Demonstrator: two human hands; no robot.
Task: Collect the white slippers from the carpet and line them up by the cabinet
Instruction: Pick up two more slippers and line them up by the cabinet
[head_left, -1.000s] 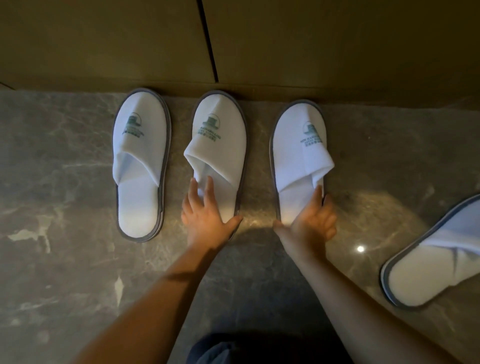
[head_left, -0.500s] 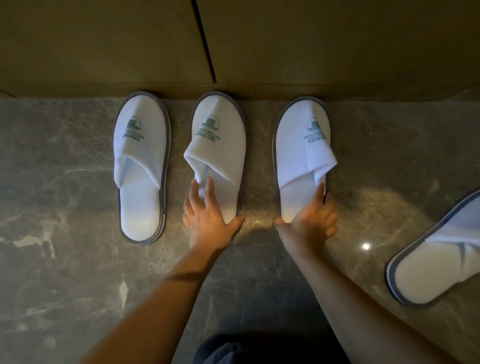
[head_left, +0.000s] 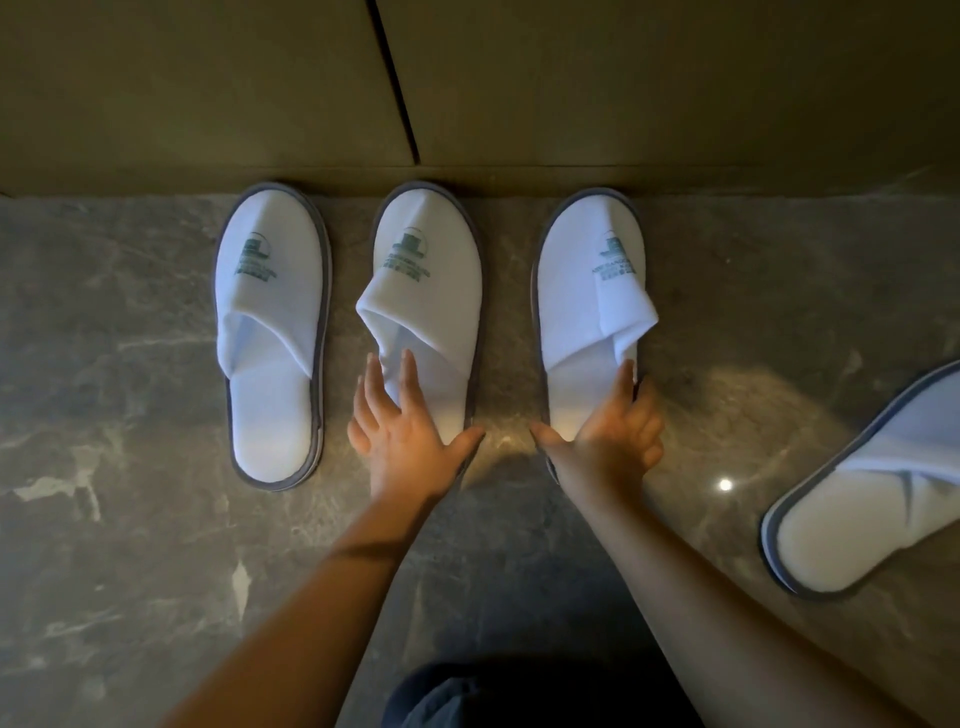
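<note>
Three white slippers (head_left: 271, 332) are lined toe-first against the cabinet (head_left: 208, 88) at upper centre, the middle slipper (head_left: 431, 291) and third slipper (head_left: 582, 312) pressed at their heels by the flat, wide-open left hand (head_left: 402, 431) and right hand (head_left: 613, 431), apparently for alignment, while a fourth slipper (head_left: 872, 499) is left askew at right.

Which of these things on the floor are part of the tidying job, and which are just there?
Part of the job:
left slipper
middle slipper, under the left hand
right slipper, under the right hand
stray slipper, off to the right
cabinet

Just there:
marble floor
</note>
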